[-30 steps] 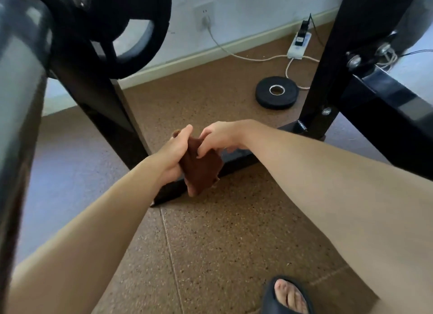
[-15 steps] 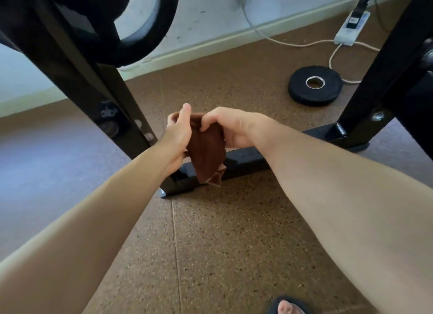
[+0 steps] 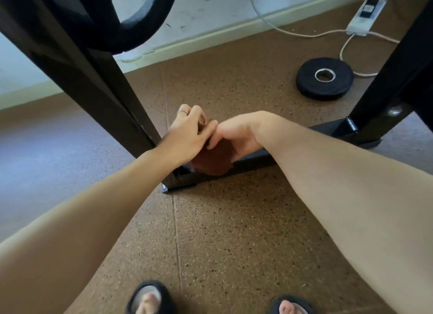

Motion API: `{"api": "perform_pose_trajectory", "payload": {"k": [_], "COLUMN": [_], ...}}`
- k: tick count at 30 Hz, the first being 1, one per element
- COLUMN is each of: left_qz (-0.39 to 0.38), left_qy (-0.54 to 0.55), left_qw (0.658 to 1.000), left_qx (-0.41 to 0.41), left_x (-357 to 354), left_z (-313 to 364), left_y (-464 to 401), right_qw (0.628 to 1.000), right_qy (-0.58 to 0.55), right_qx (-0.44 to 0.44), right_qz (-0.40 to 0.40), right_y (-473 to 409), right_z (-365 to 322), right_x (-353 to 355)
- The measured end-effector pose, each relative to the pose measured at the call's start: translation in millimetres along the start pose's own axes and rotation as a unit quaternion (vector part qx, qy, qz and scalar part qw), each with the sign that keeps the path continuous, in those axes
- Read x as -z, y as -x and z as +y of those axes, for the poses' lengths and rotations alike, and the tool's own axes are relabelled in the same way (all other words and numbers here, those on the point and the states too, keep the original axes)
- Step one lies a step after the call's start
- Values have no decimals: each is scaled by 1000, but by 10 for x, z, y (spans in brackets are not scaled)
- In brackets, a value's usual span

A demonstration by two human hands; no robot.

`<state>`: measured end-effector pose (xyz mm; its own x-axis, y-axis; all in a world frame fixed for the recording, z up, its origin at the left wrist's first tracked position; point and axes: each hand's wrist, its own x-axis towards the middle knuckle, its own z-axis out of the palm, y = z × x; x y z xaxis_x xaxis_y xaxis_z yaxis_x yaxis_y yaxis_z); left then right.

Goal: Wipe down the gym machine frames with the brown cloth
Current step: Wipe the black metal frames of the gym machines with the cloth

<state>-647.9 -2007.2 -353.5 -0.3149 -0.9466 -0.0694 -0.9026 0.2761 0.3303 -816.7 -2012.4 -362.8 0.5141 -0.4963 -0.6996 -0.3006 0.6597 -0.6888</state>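
Black machine frame (image 3: 248, 160): base bar across the cork floor (image 3: 234, 220), uprights at 10 and 2 o'clock; weight plate (image 3: 324, 78) at 2 o'clock; brown cloth (image 3: 214, 160) over the bar, centre; left hand (image 3: 187, 135) and right hand (image 3: 234, 135) grip holding cloth.

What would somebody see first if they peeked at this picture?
Two bare hands meet in the middle, the left hand and right hand bunching a brown cloth above the low black frame bar. Behind, to the right, a round black weight plate lies flat on the speckled floor.
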Motion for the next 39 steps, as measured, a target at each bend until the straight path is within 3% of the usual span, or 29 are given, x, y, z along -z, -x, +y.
{"api": "perform_pose_trajectory", "payload": {"k": [4,9,12,16,18,22,29,33,36,39], "left_qz": [-246,-301,-308,-290,-275,-262,-224,-266,-290,-251], "left_qy": [30,-8,-10,0,-33,-119,-192,-179,-183,-180], "left_qw": [967,953,951,956,961,955,952,944,936,947], "left_qx": [63,37,26,37,12,-65,-79,-77,-83,-85], "left_x": [-109,-315,-486,-664,-723,-807,-931,-905,-916,-971], "left_z": [-27,-34,20,-17,-64,-78,75,102,63,46], "left_y": [71,43,-33,-160,-195,-177,-221,-290,-314,-271], "right_qw": [996,974,958,954,930,891,805,752,756,770], "right_qy": [6,-114,-155,55,159,241,439,526,521,512], "right_qx": [-74,-92,-124,-145,-119,-63,-73,-77,-61,-12], "right_qz": [57,171,209,255,310,380,392,388,392,381], "right_y": [-46,-108,-120,148,303,403,262,203,188,267], "right_z": [343,847,1054,1008,937,856,826,833,886,1079], "right_x": [-187,-397,-511,-454,-386,-297,-214,-121,-36,94]}}
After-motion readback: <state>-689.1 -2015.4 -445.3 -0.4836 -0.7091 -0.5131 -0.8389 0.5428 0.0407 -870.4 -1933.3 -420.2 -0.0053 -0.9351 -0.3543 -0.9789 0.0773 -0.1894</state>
